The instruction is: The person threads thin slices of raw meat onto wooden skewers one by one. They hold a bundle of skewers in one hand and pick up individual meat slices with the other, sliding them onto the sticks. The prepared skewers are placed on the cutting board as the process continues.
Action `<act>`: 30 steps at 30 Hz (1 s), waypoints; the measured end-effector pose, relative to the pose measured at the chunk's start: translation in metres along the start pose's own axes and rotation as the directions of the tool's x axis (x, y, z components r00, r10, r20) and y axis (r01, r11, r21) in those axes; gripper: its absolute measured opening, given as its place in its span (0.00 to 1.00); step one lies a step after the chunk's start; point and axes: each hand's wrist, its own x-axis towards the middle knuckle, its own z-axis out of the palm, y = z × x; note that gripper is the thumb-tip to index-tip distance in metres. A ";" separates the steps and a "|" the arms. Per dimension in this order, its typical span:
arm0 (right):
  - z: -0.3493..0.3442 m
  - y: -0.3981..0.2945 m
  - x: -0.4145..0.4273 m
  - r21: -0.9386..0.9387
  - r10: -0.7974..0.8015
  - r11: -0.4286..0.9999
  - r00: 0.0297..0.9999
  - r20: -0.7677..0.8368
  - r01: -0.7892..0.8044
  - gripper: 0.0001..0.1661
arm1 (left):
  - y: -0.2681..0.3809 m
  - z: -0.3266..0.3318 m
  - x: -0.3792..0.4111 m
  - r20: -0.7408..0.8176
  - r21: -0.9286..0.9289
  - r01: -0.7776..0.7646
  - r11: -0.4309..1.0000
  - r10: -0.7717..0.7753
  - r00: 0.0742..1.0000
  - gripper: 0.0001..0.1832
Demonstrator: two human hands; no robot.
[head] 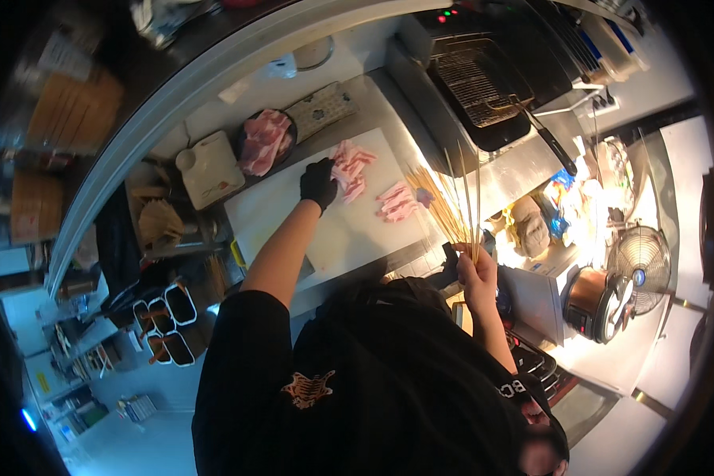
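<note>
My left hand [319, 183], in a black glove, rests at the left edge of a pile of sliced raw pork [352, 166] on a white cutting board [273, 208]. Its fingertips are hidden, so I cannot tell whether they grip a slice. A second, smaller group of pork slices [397, 202] lies to the right on the same board. My bare right hand [477, 271] holds several bamboo skewers [469, 202], their tips pointing away from me. More bamboo skewers [437, 199] lie in a bundle on the counter beside the board.
Behind the board stand a bowl with larger meat slices [266, 140], a white divided tray [211, 169] and a patterned rectangular dish [321, 110]. A fryer with a wire basket [479, 83] is at the back right. A rice cooker [595, 303] and a fan [639, 268] stand right.
</note>
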 end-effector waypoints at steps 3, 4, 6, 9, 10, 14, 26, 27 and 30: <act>-0.003 0.005 -0.004 0.113 0.069 0.991 0.997 -0.025 -0.066 0.13 | -0.015 0.010 0.018 0.089 0.116 0.046 0.992 -0.057 0.994 0.28; -0.004 0.005 -0.004 0.166 0.097 0.982 0.995 -0.013 -0.094 0.12 | -0.017 0.010 0.021 0.085 0.153 0.044 0.987 -0.057 0.995 0.27; -0.005 0.010 -0.004 0.259 0.135 0.957 0.991 -0.006 -0.129 0.13 | -0.025 0.008 0.026 0.126 0.127 0.053 0.990 -0.069 0.990 0.27; -0.007 0.009 -0.001 0.359 0.175 0.914 0.982 0.071 -0.189 0.14 | -0.040 0.016 0.032 0.200 0.107 -0.020 0.994 -0.002 0.980 0.30; -0.007 0.008 0.001 0.348 0.174 0.917 0.981 0.087 -0.193 0.14 | -0.048 0.019 0.035 0.222 0.101 -0.053 0.993 0.029 0.975 0.31; -0.010 -0.001 0.005 0.264 0.199 0.939 0.975 0.102 -0.219 0.14 | -0.035 0.007 0.055 0.382 -0.060 0.174 0.983 -0.138 0.914 0.29; -0.028 -0.006 -0.007 0.144 0.173 0.968 0.964 0.201 -0.204 0.14 | -0.033 0.043 0.048 0.233 -0.229 0.341 0.912 -0.289 0.929 0.26; -0.028 -0.008 -0.007 0.136 0.182 0.967 0.959 0.216 -0.214 0.14 | -0.046 0.059 0.040 0.178 -0.308 0.390 0.868 -0.350 0.919 0.26; -0.027 -0.011 -0.010 0.124 0.176 0.971 0.961 0.213 -0.205 0.14 | -0.047 0.062 0.053 0.349 -0.214 0.578 0.787 -0.491 0.798 0.22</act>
